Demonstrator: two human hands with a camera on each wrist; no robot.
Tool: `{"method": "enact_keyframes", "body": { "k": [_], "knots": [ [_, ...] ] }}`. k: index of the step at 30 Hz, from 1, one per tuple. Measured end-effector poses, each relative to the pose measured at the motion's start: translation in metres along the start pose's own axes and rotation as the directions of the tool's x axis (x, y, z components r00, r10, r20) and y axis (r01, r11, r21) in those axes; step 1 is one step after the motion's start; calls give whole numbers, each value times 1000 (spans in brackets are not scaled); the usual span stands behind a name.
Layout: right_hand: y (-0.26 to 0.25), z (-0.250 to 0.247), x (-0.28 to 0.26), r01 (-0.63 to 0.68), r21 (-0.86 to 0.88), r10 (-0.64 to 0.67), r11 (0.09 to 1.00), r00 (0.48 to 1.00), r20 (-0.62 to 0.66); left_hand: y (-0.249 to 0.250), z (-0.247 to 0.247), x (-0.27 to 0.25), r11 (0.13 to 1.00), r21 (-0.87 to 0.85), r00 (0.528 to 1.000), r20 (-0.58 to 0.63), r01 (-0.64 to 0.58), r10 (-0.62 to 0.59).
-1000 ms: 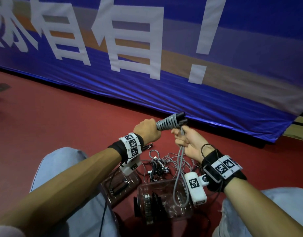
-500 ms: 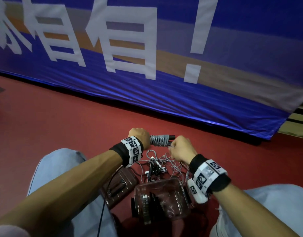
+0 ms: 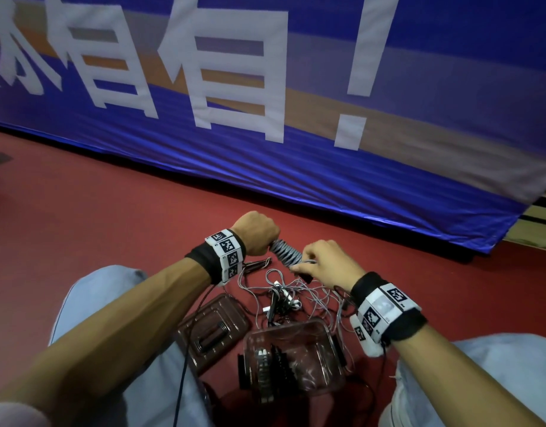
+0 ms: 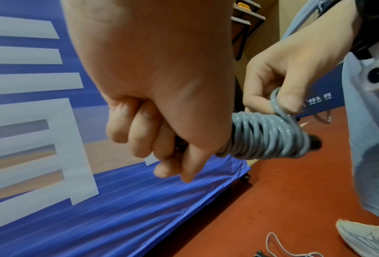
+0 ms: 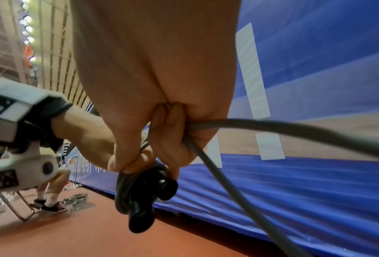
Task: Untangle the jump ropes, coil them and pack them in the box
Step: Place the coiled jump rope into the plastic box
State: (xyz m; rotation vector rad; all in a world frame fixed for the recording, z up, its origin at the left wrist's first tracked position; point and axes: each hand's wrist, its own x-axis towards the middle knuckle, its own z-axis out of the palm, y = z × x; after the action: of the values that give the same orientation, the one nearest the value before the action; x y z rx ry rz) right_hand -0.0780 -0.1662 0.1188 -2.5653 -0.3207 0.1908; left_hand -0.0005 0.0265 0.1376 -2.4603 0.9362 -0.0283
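Lowered since earlier, left hand (image 3: pixel 259 232) fist-grips handles at 12 o'clock of box (image 3: pixel 293 359); right hand (image 3: pixel 324 263) pinches grey rope (image 4: pixel 265 137), best wound taut, turns side by side.

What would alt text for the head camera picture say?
Two hands wind a grey jump rope around its handles: the left hand grips them, the right hand pinches the cord. Below lie tangled ropes and a clear box on red floor.
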Motion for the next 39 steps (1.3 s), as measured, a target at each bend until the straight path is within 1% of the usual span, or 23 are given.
{"method": "enact_keyframes", "body": {
  "k": [1,3,5,6,8,9,10,12,13,15,18,20,23,24,26,27,29,31,32,34,35,39],
  "knots": [
    [-2,-1,0,-13,22,13,1000,1000,10,-2,-1,0,1000,4,1000,-20,-7,7],
    [-7,-2,0,-46,95,47,994,999,-11,-5,-2,-1,1000,15,998,-63,-14,15],
    [-9,-4,1,-112,227,117,967,993,-8,-9,-6,-2,999,29,995,-102,-18,21],
    [-8,-5,3,-155,302,155,941,988,24,-11,-9,-3,999,40,992,-119,-24,29],
    [-6,-6,6,-256,431,218,865,966,137,-13,-14,-3,997,65,987,-147,-48,57],
    [-4,-7,7,-298,463,228,835,952,203,-14,-16,-2,995,77,983,-164,-65,77],
    [-3,-8,7,-322,458,219,829,939,264,-14,-17,-2,993,79,978,-185,-84,97],
    [-2,-9,7,-314,444,145,839,916,374,-14,-18,-1,989,61,961,-236,-133,143],
    [-2,-8,6,-313,470,97,825,898,429,-13,-17,0,985,43,947,-274,-165,171],
    [0,-7,4,-350,527,35,775,855,517,-13,-14,2,975,17,910,-356,-220,211],
    [0,-10,1,-379,598,-72,706,802,594,-14,-10,2,965,-19,854,-471,-260,221],
    [-3,-16,-3,-390,662,-154,640,779,608,-15,-8,3,964,-56,831,-521,-260,193],
    [-9,-21,-9,-400,739,-248,542,765,595,-18,-7,1,953,-149,798,-588,-265,130],
    [-9,-21,-9,-395,762,-276,514,764,583,-18,-7,-1,948,-188,790,-606,-255,92],
    [-10,-22,-9,-369,804,-324,466,775,543,-18,-7,-3,935,-290,778,-628,-205,-24],
    [-10,-23,-8,-354,826,-337,439,787,517,-18,-6,-3,920,-352,773,-627,-175,-93],
    [-13,-27,-9,-335,872,-346,357,820,456,-14,-5,-3,867,-488,784,-577,-106,-229],
    [-17,-33,-9,-315,916,-318,249,867,385,-9,-7,-3,788,-615,805,-478,-23,-350],
    [-18,-35,-9,-299,934,-283,195,895,346,-6,-10,-3,734,-679,822,-405,23,-400],
    [-18,-37,-6,-271,957,-191,108,939,287,-2,-14,-3,630,-767,859,-238,121,-454],
    [-18,-37,-3,-269,961,-153,69,949,277,0,-14,-2,598,-782,865,-169,174,-472],
    [-16,-31,4,-290,952,-3,-100,957,291,11,-9,1,555,-766,871,14,324,-490]
  ]
}}
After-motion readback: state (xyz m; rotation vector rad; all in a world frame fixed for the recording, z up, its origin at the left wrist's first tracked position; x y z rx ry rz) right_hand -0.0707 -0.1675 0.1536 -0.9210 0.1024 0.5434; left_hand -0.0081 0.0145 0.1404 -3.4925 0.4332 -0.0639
